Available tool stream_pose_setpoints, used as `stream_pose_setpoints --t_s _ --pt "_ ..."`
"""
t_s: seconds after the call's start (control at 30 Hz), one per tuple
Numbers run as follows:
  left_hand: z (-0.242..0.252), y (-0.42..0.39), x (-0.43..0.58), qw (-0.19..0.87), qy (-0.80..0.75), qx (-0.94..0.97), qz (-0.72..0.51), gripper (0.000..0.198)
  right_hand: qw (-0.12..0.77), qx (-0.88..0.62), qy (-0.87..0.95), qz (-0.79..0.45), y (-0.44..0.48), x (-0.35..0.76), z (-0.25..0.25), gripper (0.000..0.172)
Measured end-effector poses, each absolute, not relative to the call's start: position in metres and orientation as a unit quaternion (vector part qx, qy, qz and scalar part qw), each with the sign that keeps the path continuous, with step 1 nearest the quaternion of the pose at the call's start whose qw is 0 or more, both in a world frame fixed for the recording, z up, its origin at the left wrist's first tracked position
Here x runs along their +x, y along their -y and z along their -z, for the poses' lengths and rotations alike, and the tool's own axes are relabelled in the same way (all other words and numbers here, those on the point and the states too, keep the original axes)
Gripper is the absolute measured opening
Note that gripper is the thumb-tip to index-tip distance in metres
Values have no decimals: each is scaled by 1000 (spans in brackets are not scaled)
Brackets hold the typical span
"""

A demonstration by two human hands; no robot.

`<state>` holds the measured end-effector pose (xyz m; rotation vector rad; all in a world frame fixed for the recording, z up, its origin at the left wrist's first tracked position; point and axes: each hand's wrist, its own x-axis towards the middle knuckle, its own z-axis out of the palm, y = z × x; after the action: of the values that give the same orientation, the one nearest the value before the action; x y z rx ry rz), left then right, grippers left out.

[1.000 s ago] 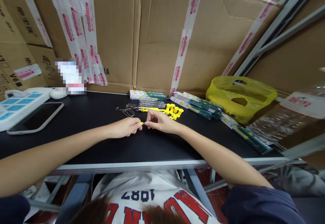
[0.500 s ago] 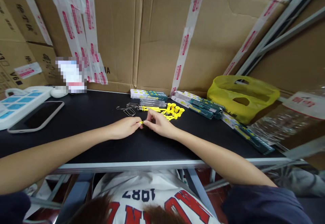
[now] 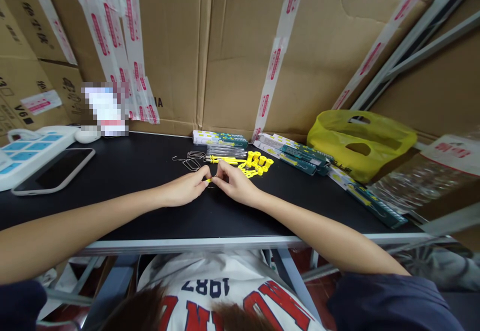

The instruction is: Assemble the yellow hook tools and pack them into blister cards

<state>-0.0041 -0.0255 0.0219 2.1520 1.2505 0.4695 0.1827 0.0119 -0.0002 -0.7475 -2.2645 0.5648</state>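
My left hand [image 3: 187, 188] is closed in a pinch on a small yellow plastic piece [image 3: 209, 181], mostly covered by the fingers. Close beside it, my right hand [image 3: 234, 181] pinches something thin that looks like a metal wire hook; its end shows just below the fingertips. The two hands nearly touch over the black table [image 3: 157, 221]. Right behind them lie several yellow plastic parts [image 3: 255, 160], yellow rods [image 3: 225, 160] and clear plastic tubes [image 3: 227, 151]. Bent metal wire hooks [image 3: 193, 162] rest to the left of these.
Printed boxes [image 3: 219, 139] lie at the back, with more green-and-white boxes [image 3: 292, 155] to the right. Farther right sit a yellow plastic bag [image 3: 348, 146] and clear plastic packaging [image 3: 408, 181]. A phone [image 3: 56, 171] and a white power strip [image 3: 37, 148] lie left. Cardboard [image 3: 240, 71] walls the back.
My left fingers have shifted slightly, the thumb and forefinger now bent higher over the yellow piece. The thin wire end shows a little more below the fingertips. My right hand hardly moves.
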Motion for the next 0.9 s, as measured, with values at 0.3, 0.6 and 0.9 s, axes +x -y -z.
stream_pose_setpoints --t_s 0.3,0.6,0.9 --pt "-24 27 -2 408 -473 763 -163 4 328 -280 876 -218 -11 183 -1 17" --pt "-24 25 0 571 -473 651 -162 5 299 -252 879 -273 -15 187 -5 15" --pt "-24 21 -3 663 -448 581 -151 10 236 -247 889 -304 -12 194 -17 13"
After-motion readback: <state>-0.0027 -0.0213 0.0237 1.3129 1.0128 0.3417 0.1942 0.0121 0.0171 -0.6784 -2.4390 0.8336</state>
